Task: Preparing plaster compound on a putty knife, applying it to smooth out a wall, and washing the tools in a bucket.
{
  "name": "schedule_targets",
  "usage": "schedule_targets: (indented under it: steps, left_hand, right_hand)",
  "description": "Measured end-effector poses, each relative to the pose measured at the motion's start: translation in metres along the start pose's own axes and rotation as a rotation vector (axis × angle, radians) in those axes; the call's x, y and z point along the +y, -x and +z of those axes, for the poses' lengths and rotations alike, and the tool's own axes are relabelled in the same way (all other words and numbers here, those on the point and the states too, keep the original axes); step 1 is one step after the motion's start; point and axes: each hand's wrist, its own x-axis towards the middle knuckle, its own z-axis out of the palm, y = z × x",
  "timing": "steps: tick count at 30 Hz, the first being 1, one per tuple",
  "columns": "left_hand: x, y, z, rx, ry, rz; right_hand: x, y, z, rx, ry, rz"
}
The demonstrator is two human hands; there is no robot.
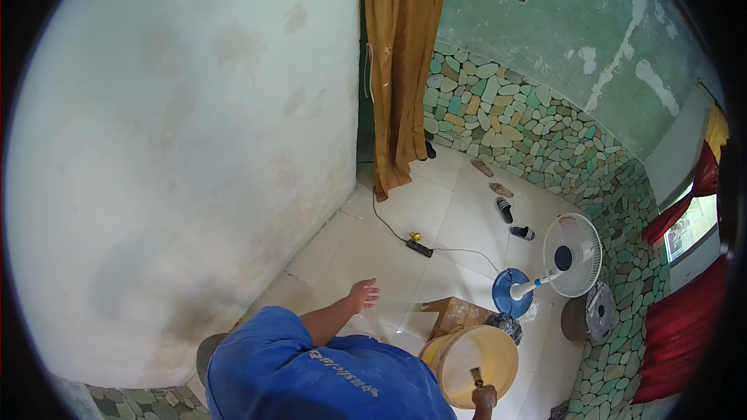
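My left hand (364,295) is out in front of my blue shirt, over the tiled floor. Its fingers are apart and hold nothing. At the lower right, my right hand (484,398) grips the handle of what looks like a paintbrush (476,376). The brush end reaches over the near rim of a large yellow bucket (506,358), whose pale inside shows traces of something smeared on it. Just behind the bucket is a worn wooden stool (454,314). How much the bucket contains cannot be made out.
A whitish, patchy wall (233,148) rises on the left. A standing fan (564,258) with a blue base is beyond the bucket. A black power strip (419,248) and its cords lie across the floor. Sandals (504,210) line the stone-clad wall, and a brown curtain (401,70) hangs at a doorway.
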Motion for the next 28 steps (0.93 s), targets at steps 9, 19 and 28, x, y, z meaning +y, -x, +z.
schedule_targets:
  steps: [9,19,28]
  left_hand:
    - [0.056,-0.038,-0.275,0.396,-0.090,-0.178]
    - [0.134,-0.044,-0.355,0.463,-0.109,-0.197]
    - [0.131,-0.056,-0.331,0.612,-0.077,0.031]
  right_hand:
    - [-0.110,0.039,0.026,0.274,-0.042,0.006]
    - [-0.179,0.023,0.053,0.374,-0.211,0.266]
    - [-0.213,0.014,0.010,0.449,-0.345,0.330]
